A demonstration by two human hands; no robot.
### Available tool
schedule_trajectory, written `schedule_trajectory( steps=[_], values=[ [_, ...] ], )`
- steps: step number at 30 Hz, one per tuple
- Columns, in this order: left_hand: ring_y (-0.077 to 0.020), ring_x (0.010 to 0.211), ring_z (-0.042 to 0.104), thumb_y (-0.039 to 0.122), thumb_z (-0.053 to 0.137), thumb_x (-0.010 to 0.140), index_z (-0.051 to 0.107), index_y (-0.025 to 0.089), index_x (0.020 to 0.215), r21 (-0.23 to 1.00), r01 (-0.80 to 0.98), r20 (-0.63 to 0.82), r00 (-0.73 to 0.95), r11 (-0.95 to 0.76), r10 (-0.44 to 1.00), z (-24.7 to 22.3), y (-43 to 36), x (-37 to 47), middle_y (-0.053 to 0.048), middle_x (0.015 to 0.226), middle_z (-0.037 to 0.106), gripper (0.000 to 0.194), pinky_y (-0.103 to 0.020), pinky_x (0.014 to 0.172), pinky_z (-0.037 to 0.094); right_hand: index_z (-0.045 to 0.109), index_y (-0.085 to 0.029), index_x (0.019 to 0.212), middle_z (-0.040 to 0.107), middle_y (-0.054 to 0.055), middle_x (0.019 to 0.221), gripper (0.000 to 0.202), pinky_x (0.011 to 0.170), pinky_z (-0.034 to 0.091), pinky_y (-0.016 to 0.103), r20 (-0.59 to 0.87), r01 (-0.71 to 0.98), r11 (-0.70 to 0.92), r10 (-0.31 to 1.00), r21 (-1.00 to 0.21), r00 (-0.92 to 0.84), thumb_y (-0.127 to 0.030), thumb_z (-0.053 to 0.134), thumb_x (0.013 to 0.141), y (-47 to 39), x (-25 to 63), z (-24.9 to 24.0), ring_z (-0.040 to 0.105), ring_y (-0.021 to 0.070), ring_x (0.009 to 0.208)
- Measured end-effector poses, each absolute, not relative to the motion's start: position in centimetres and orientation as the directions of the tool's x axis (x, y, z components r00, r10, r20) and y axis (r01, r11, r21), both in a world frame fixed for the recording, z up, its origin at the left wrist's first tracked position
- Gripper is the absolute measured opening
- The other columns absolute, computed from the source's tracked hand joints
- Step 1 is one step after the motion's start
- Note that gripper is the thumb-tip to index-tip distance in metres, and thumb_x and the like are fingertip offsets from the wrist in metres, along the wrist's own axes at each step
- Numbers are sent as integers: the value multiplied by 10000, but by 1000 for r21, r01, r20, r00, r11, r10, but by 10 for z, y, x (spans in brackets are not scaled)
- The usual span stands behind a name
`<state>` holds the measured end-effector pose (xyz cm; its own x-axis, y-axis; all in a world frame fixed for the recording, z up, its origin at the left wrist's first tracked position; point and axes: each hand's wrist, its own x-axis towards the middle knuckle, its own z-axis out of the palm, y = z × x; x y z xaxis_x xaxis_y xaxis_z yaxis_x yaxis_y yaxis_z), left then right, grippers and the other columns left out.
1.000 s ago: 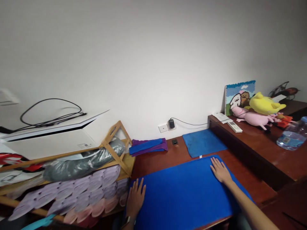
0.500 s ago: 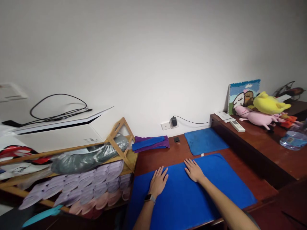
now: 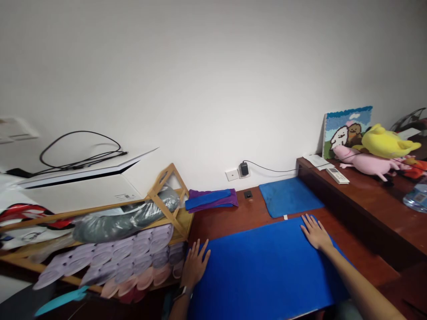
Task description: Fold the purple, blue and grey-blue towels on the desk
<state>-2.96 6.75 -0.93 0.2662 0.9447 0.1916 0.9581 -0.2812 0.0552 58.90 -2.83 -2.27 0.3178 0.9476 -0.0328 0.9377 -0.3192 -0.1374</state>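
Note:
A bright blue cloth (image 3: 256, 262) lies spread flat over the front of the brown desk. My left hand (image 3: 195, 263), with a watch on the wrist, rests fingers apart at the cloth's far left corner. Out at the far right corner, my right hand (image 3: 316, 233) presses flat with its fingers spread. Neither hand holds anything. Behind the cloth lies a second, duller blue cloth (image 3: 290, 198) with a small white tag. Folded purple and blue cloths (image 3: 211, 200) sit against the wall at the back left of the desk.
To the left stands a wooden rack (image 3: 168, 195) with lilac and pink slippers (image 3: 120, 255) and a plastic-wrapped grey bundle (image 3: 126, 224). On the raised right ledge lie a remote (image 3: 337, 175), plush toys (image 3: 387, 142) and a water bottle (image 3: 416, 195). A plugged-in charger (image 3: 244, 168) trails its cord there.
My hands have slid apart over the blue cloth, the left one to the left edge and the right one to the right corner. The view has shifted slightly.

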Motion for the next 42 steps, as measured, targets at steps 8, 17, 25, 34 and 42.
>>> schedule_trajectory(
  steps=[8,17,25,34,42],
  values=[
    [-329,1532,413,495,322,1044,490,196,1574,44,972,162,220,-230,962,-11,77,-56,-153,1630,490,631,-529,1195,406,245,-189,1675,225,57,1750,726,1316,144,458,-107,922,-365,929,-127,353,-521,226,1030,-28,590,-1,171,248,1622],
    [-269,1573,343,479,302,1088,424,279,1613,103,877,258,433,-470,864,13,57,44,-73,1701,388,575,-505,1278,299,319,-147,1651,330,91,1708,678,1317,155,449,70,935,127,992,-331,-110,-468,205,1065,-11,388,34,242,235,1605],
    [-312,1576,330,547,311,1068,384,239,1631,50,958,98,277,-283,956,-12,61,-28,-126,1712,336,646,-557,1265,289,218,-174,1678,201,67,1751,724,1320,76,464,-83,948,-123,991,-294,103,-540,186,1054,-18,453,14,129,223,1630],
    [-318,1540,404,552,313,1058,441,222,1605,9,952,229,297,-307,927,-29,68,-55,-137,1672,423,651,-544,1241,350,161,-157,1688,163,47,1769,744,1320,56,447,-103,869,-473,881,-147,462,-526,129,1042,-40,585,-8,97,205,1635],
    [-304,1548,391,537,322,1072,412,238,1618,18,951,212,298,-309,931,-21,60,-51,-130,1691,387,629,-541,1247,346,347,-65,1628,293,180,1719,680,1297,92,560,-35,878,-471,882,-85,469,-336,259,1010,-23,530,23,221,308,1609]
  ],
)
